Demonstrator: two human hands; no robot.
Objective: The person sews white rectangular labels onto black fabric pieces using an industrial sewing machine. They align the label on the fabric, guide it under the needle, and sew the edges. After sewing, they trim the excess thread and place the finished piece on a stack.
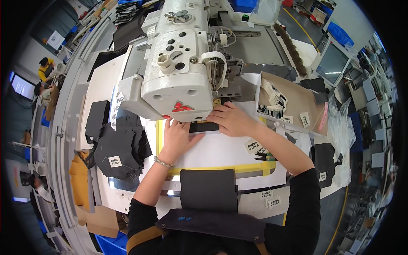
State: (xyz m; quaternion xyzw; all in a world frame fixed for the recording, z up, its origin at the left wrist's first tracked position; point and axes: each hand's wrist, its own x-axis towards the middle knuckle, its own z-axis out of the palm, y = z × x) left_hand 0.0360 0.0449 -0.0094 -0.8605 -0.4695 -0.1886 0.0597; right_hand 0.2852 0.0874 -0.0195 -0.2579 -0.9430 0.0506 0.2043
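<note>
The big white sewing machine [172, 80] stands before me, its head over my fingertips. Below it lies a white sheet [204, 155] edged with yellow tape. An open box [299, 95] holding labels sits to my right, and a stack of dark pieces [121, 146] lies to my left. Nearest me is a dark panel [208, 190]. My right hand [231, 120] reaches in by the needle area; I cannot tell whether it pinches or only presses. My left hand [178, 138] is spread, thumb apart from fingers. The dark strip [204, 127] lies between them, under the machine head. Some pointed tools [266, 157] lie near my right forearm, beside loose labels [253, 146].
</note>
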